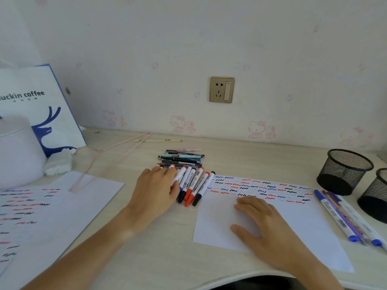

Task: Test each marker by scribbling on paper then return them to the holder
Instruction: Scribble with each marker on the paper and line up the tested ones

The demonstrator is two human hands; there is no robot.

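Observation:
A row of white markers with red, blue and black caps lies in the middle of the desk. My left hand rests on the left end of that row, fingers straight over the markers. A white sheet with red, blue and black squiggles along its top lies to the right. My right hand lies flat on it, fingers spread. Two black mesh holders stand at the far right. Several blue-capped markers lie beside the sheet.
A pile of thinner pens lies behind the markers. Scribbled sheets cover the left of the desk. A white pot, a coffee paper bag and crumpled tissue stand at the back left. A wall socket is behind.

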